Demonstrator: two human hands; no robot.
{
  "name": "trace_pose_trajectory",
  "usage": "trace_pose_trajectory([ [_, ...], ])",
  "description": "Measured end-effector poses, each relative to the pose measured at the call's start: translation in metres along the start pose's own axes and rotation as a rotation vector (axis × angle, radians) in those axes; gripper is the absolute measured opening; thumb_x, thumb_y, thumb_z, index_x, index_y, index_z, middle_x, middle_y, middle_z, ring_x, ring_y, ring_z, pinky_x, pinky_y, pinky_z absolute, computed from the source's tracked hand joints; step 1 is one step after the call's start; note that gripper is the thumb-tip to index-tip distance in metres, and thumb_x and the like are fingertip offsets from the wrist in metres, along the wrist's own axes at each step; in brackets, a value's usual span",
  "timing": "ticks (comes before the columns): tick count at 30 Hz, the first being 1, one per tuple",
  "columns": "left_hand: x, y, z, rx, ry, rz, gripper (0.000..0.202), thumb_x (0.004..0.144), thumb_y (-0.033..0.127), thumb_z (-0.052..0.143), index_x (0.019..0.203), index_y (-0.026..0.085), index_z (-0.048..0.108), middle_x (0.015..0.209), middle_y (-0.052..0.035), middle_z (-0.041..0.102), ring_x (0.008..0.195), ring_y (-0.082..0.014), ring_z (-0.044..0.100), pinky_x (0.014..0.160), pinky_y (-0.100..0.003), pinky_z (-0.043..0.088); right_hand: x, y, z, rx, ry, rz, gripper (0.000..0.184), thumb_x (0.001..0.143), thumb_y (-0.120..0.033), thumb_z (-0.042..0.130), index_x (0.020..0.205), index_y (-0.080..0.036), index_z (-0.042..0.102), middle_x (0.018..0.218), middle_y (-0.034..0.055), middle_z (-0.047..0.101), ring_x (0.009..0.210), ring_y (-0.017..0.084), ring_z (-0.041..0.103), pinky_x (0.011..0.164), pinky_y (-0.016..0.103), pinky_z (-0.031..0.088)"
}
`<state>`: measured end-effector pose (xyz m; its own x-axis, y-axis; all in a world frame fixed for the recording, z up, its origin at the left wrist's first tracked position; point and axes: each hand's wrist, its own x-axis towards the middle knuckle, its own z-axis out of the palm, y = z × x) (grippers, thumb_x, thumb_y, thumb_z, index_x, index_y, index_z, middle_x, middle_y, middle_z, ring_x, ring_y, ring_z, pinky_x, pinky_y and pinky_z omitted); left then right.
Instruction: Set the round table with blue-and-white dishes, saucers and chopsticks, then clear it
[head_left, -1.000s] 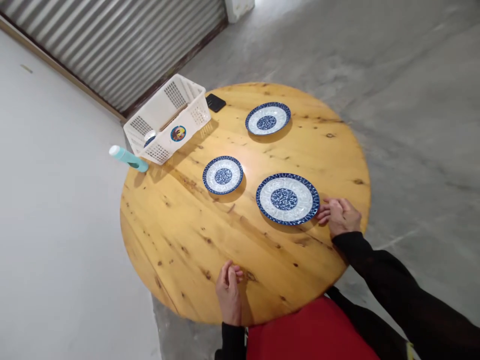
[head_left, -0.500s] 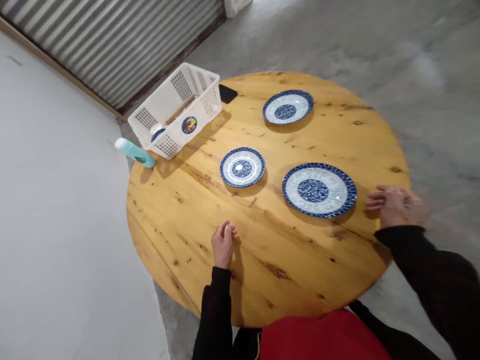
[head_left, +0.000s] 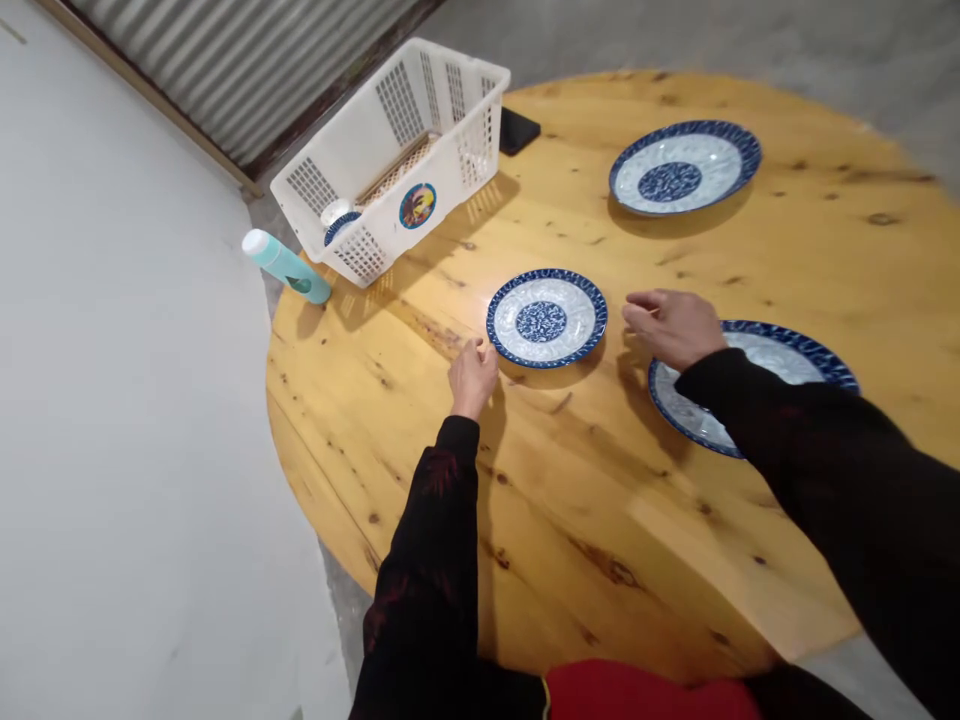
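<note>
Small blue-patterned plate [head_left: 545,319] lies ungrasped: left hand [head_left: 472,378] curled at its 8 o'clock, right hand [head_left: 671,325] spread at 3 o'clock.

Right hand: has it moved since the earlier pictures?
Yes. The right hand crossed from the right edge of the large plate to its left, toward the small plate.
</note>
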<state>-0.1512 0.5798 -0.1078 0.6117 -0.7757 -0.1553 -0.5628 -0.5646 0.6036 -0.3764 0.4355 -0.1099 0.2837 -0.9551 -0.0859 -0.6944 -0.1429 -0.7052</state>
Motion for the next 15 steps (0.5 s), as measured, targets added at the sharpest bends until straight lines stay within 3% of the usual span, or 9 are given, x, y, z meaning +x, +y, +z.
trace_pose_trajectory([
  [4,0.014,0.013,0.009,0.059,-0.037,0.04,0.036,0.099,0.03,0.053,0.129,0.013,0.064,0.1,-0.0132,0.077,0.102,-0.0266,0.07,0.095,-0.037,0.048,0.012,-0.009,0.019,-0.115,-0.061,0.032,0.023,0.087,-0.024,0.058,0.096,-0.009,0.074,0.104,0.0184,0.076,0.101,0.028,0.066,0.097,0.039,0.046],
  [9,0.016,0.02,0.015,0.093,-0.032,0.04,0.038,0.101,0.028,0.051,0.136,0.013,0.057,0.104,-0.0129,0.075,0.107,-0.0277,0.067,0.1,-0.039,0.044,0.007,-0.011,0.019,-0.166,-0.055,0.021,0.035,0.092,-0.022,0.052,0.109,0.002,0.071,0.111,0.0183,0.073,0.108,0.025,0.062,0.102,0.038,0.041],
  [15,0.016,0.02,0.019,-0.028,0.004,0.022,0.035,0.099,0.026,0.053,0.132,0.017,0.062,0.086,-0.0049,0.071,0.089,-0.0213,0.067,0.091,-0.034,0.048,0.004,-0.007,0.02,-0.099,-0.002,0.016,0.024,0.085,-0.018,0.055,0.093,-0.005,0.073,0.089,0.0118,0.073,0.087,0.02,0.062,0.087,0.033,0.046],
])
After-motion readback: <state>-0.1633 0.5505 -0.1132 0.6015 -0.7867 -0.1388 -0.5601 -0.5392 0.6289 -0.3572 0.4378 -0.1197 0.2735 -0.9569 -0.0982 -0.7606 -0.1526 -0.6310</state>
